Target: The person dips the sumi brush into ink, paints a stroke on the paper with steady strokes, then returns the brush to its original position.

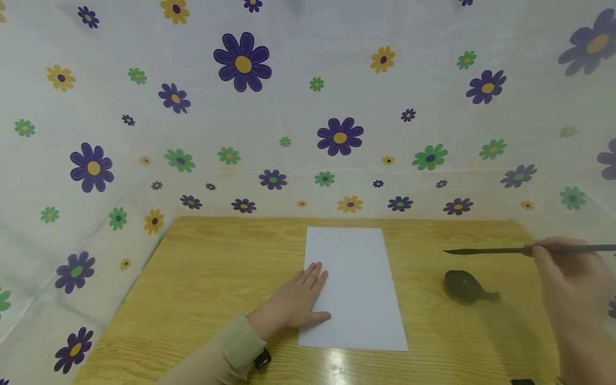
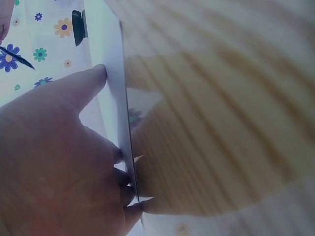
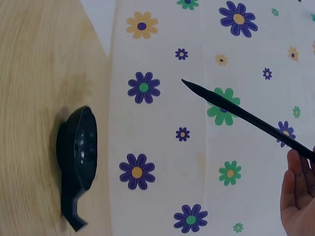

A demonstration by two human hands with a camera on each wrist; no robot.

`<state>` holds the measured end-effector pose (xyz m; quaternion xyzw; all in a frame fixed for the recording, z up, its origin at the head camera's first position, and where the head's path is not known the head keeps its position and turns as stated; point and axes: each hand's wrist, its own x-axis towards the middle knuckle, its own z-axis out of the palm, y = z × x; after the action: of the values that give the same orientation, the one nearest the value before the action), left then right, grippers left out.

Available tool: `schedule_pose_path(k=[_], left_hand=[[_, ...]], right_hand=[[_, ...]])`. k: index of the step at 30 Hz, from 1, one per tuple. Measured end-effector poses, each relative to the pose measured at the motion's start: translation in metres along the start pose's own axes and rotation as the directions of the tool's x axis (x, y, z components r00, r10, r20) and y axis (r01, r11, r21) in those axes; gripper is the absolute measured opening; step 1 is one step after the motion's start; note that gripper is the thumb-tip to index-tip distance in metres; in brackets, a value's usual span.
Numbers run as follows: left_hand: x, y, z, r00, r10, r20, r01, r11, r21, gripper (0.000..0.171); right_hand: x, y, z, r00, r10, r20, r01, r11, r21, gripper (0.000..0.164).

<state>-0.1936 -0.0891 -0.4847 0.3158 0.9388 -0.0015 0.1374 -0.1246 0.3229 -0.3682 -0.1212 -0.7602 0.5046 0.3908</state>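
Observation:
A sheet of white paper (image 1: 358, 289) lies on the wooden table in the head view. My left hand (image 1: 295, 299) rests flat on its left edge, fingers straight and thumb spread; the left wrist view shows this hand (image 2: 59, 152) along the paper's edge (image 2: 113, 54). At the right, my right hand (image 1: 575, 278) pinches a dark pointed brush (image 1: 500, 250) above the table. The brush points left, its tip off the paper and touching nothing. Below it sits a dark, shallow ink dish (image 1: 462, 286) with a short tail-like handle; its hollow (image 3: 87, 147) shows in the right wrist view.
The wooden table (image 1: 226, 262) is bounded at the back and sides by a white cloth (image 1: 289, 107) printed with purple, green and yellow flowers. A black strap (image 1: 262, 359) shows at my left cuff. Light reflects off the table near the paper's front edge.

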Motion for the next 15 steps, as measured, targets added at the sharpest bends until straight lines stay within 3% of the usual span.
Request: schedule_pose_path(k=[5,7,10,14,15], left_hand=[[0.001,0.001,0.000,1.000,-0.003,0.001,0.003,1.000,0.002,0.095],[0.000,0.001,0.000,1.000,-0.004,0.002,0.004,1.000,0.000,0.095],[-0.001,0.002,-0.002,1.000,-0.001,-0.001,0.001,1.000,0.001,0.095],[-0.002,0.002,-0.003,1.000,0.007,0.002,-0.007,1.000,0.000,0.094],[-0.002,0.002,-0.004,1.000,0.007,0.002,-0.007,1.000,-0.003,0.094]], right_hand=[[-0.005,-0.007,0.013,1.000,0.013,0.018,-0.013,1.000,0.025,0.023],[-0.008,-0.010,0.019,1.000,0.002,0.027,-0.003,0.998,0.062,0.018],[-0.011,-0.011,0.028,0.998,0.043,0.052,-0.051,0.983,0.176,0.011],[-0.014,-0.013,0.037,0.992,0.095,0.083,-0.106,0.984,0.144,0.005],[-0.015,-0.014,0.039,0.991,0.100,0.094,-0.109,0.989,0.098,0.005]])
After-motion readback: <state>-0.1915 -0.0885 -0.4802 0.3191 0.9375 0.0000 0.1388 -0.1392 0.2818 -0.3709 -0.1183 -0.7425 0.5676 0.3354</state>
